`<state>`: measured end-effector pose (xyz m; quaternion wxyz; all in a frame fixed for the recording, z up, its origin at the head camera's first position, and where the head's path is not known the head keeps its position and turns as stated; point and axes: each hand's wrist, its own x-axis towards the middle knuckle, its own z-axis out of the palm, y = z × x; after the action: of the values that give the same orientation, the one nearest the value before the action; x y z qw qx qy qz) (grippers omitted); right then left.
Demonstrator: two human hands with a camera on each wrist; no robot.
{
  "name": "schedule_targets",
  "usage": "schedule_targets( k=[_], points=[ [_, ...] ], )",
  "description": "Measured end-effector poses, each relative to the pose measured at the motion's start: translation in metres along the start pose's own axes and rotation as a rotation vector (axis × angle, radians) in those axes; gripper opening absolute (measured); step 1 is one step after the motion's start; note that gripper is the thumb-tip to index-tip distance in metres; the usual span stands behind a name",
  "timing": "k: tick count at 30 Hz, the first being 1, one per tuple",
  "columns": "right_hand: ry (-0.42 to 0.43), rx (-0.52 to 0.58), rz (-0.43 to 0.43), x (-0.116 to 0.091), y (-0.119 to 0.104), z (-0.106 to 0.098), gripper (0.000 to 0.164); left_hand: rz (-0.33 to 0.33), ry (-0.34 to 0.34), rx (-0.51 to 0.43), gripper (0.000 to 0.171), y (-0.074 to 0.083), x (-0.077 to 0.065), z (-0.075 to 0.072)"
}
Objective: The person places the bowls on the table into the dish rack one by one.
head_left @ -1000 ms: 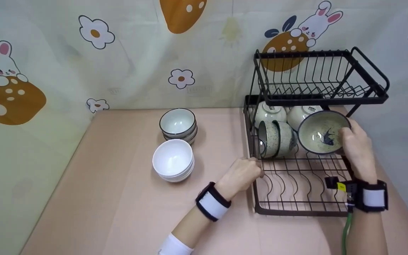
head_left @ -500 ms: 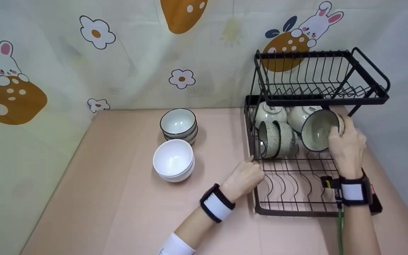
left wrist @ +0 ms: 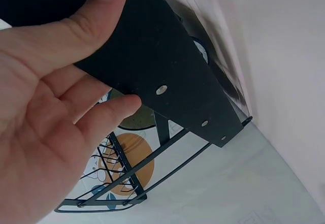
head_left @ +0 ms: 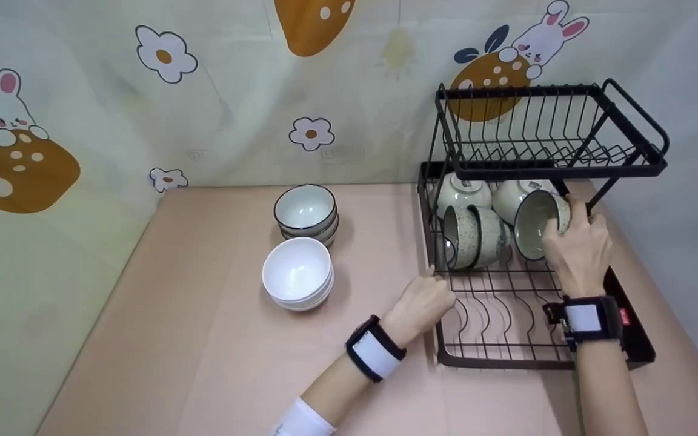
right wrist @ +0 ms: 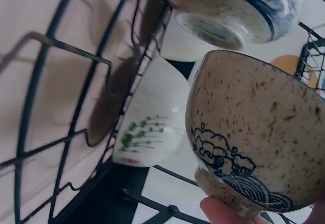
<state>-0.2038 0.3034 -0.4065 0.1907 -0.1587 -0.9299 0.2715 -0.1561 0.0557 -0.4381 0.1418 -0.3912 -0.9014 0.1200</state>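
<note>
My right hand (head_left: 579,257) pinches a speckled, dark-rimmed bowl (head_left: 534,227), thumb at its rim, holding it tipped on its side over the lower tier of the black dish rack (head_left: 506,365). Blue cloud and wave drawings show on the outside of this bowl (right wrist: 254,127) in the right wrist view. To its left, two similar bowls (head_left: 489,237) stand on edge in the rack. My left hand (head_left: 420,306) holds the rack's left side; in the left wrist view its thumb and fingers lie along the dark side panel (left wrist: 167,76).
Behind the speckled bowls, two pale bowls (head_left: 463,195) rest upside down beneath the upper tier (head_left: 558,172). Left of the rack stand a stack of white bowls (head_left: 296,272) and a stack of dark-rimmed bowls (head_left: 305,209). A patterned cloth (head_left: 234,91) hangs behind.
The right hand has moved left and turned the bowl from facing the camera to standing on its side, nearer the other bowls. The left hand stays at the rack's side.
</note>
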Motion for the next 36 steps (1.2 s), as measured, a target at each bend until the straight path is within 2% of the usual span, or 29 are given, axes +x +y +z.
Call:
schedule_targets(
  k=[5, 12, 17, 26, 32, 36],
  points=[
    [-0.052, -0.037, 0.002, 0.0, -0.002, 0.006, 0.056, -0.01, 0.012, 0.017, 0.015, 0.001, 0.0, 0.0],
    [-0.093, -0.125, -0.052, 0.001, -0.004, 0.019, 0.056, -0.012, 0.011, 0.023, 0.015, 0.0, -0.001, -0.002],
    [-0.083, -0.112, -0.092, -0.001, -0.004, 0.031, 0.057, -0.01, 0.029, 0.04, 0.015, 0.001, -0.001, -0.002],
    [-0.021, -0.1, -0.174, -0.007, -0.005, 0.046, 0.059, 0.005, -0.006, 0.034, 0.015, 0.002, 0.001, 0.001],
    [-0.076, -0.082, -0.192, -0.007, -0.006, 0.047, 0.068, 0.001, -0.016, 0.035, 0.016, 0.002, 0.002, 0.001],
    [-0.115, -0.074, -0.204, -0.006, -0.005, 0.046, 0.067, -0.004, -0.008, 0.026, 0.016, 0.001, 0.002, 0.001]
  ],
)
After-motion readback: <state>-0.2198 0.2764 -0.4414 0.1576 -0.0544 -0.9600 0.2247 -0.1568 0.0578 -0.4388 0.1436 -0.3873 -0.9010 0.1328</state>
